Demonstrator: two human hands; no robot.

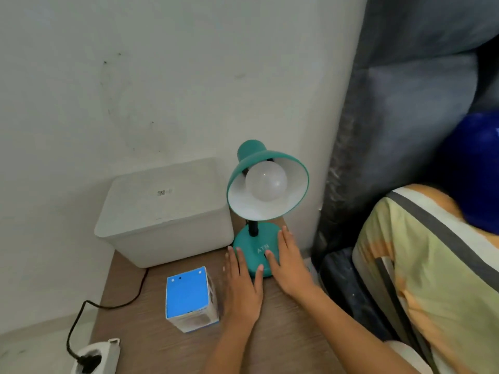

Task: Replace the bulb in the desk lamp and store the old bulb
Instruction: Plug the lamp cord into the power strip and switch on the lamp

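Note:
A teal desk lamp (267, 160) stands at the back of the wooden table (283, 333), shade tilted toward me. A white round bulb (266, 180) sits in the shade. My left hand (243, 287) lies flat, fingers spread, its fingertips touching the left side of the lamp's round base (252, 248). My right hand (289, 263) rests flat on the right side of the base. Neither hand holds anything. A blue and white bulb box (189, 298) stands upright on the table just left of my left hand.
A white lidded plastic bin (164, 211) sits left of the lamp against the wall. A black cord (108, 306) runs off the table to a white power strip (94, 357) on the floor. A bed with a striped pillow (432, 265) lies right of the table.

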